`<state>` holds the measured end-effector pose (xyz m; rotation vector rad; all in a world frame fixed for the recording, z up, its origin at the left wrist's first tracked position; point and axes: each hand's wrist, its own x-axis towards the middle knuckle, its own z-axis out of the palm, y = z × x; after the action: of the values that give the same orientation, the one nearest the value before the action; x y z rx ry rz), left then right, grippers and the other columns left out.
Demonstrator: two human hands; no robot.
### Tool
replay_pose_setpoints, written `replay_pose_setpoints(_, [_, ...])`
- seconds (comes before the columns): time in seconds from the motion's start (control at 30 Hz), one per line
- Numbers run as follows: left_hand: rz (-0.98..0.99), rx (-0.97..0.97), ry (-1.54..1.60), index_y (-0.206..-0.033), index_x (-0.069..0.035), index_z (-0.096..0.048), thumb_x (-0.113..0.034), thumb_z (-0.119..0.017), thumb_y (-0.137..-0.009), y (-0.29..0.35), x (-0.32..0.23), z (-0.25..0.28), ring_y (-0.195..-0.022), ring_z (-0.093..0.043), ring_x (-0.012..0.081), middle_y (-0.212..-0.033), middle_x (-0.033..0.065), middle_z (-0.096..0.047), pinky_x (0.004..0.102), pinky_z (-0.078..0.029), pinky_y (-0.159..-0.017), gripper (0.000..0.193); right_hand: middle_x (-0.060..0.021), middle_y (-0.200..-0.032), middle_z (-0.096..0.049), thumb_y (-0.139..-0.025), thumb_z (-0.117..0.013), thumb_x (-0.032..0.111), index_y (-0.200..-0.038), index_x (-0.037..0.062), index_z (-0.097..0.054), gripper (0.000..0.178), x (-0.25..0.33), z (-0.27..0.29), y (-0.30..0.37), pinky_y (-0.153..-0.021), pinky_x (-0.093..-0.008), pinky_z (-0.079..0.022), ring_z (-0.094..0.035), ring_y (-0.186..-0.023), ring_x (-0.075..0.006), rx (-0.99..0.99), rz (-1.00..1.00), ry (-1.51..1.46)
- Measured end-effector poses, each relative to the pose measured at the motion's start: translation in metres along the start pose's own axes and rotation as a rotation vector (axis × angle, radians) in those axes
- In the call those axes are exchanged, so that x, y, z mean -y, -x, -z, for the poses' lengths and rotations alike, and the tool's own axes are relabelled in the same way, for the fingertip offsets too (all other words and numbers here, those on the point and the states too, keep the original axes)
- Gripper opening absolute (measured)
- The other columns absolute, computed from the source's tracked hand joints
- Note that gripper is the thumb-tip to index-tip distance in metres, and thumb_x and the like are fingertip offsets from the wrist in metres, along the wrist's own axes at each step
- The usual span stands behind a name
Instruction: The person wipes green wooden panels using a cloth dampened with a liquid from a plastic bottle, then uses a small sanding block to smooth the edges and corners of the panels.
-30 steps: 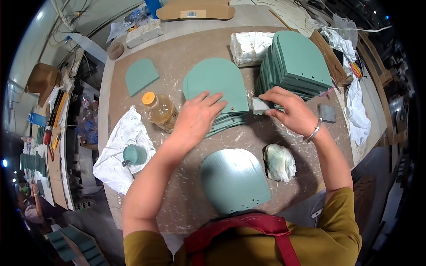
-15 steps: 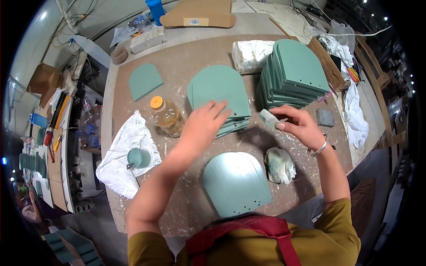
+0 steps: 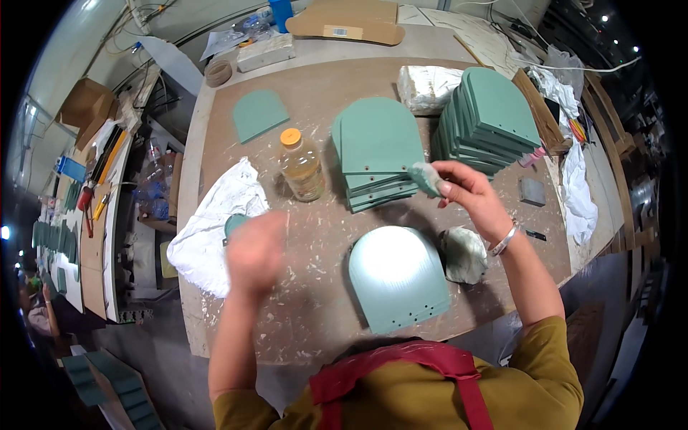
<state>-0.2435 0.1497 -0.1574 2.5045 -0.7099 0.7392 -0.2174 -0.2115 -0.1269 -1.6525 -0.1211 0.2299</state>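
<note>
My right hand [image 3: 469, 192] pinches a small white pad stained green [image 3: 426, 179], held beside the front edge of the middle stack of green arch-shaped panels [image 3: 380, 136]. Motion smears my left hand [image 3: 256, 251], so its fingers cannot be read. It is over the edge of a crumpled white cloth [image 3: 215, 208] and partly hides a small green pot [image 3: 233, 223]. Close to me lie a few glossy green panels [image 3: 398, 279], with small holes along their straight edge. A wadded stained rag [image 3: 464, 256] sits at their right.
An orange-capped bottle [image 3: 302, 172] of yellowish liquid stands left of the middle stack. Behind it lies a single green panel [image 3: 259, 115]. At the right rise a taller panel stack [image 3: 498, 107] and a white wrapped block [image 3: 428, 89]. A grey block [image 3: 532, 191] lies near the right edge.
My left hand has moved left and nearer to me, from the middle stack to beside the pot. The right hand still grips the pad. The whole view has shifted slightly.
</note>
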Motion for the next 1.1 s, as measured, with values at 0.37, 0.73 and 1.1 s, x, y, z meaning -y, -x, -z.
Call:
replay_pose_setpoints(0.37, [0.954, -0.055, -0.262, -0.139, 0.006, -0.038, -0.024, -0.058, -0.094, 0.238, 0.178, 0.057, -0.124, -0.047, 0.0387, -0.136, 0.0263, -0.048, 0.0403, -0.037, -0.104, 0.058, -0.0048, -0.106, -0.060, -0.099, -0.052, 0.020, -0.127, 0.0023, -0.051, 0.033, -0.022, -0.181, -0.032, -0.075, -0.0249, -0.052, -0.060, -0.082, -0.0112, 0.539, -0.299, -0.237])
replay_pose_setpoints(0.73, [1.155, -0.231, 0.636, -0.093, 0.003, -0.058, -0.016, -0.061, -0.093, 0.200, 0.181, 0.056, -0.073, -0.043, 0.0051, -0.078, -0.0031, -0.052, 0.0219, -0.036, -0.065, 0.020, -0.0058, -0.109, -0.057, -0.100, -0.047, 0.019, -0.123, 0.0034, -0.049, 0.028, -0.037, -0.225, -0.040, -0.074, -0.0274, -0.053, -0.061, -0.088, -0.0154, 0.367, -0.644, -0.329])
replay_pose_setpoints(1.1, [0.362, 0.063, 0.322, -0.102, 0.001, -0.061, -0.011, -0.067, -0.086, 0.090, 0.104, 0.073, -0.105, -0.059, 0.0257, -0.112, 0.0132, -0.061, 0.0331, -0.044, -0.090, 0.021, -0.0032, -0.101, -0.064, -0.094, -0.058, 0.018, -0.120, 0.0054, -0.058, 0.029, 0.034, -0.078, -0.015, -0.072, -0.0290, -0.052, -0.062, -0.089, -0.0134, 0.006, -0.211, -0.168])
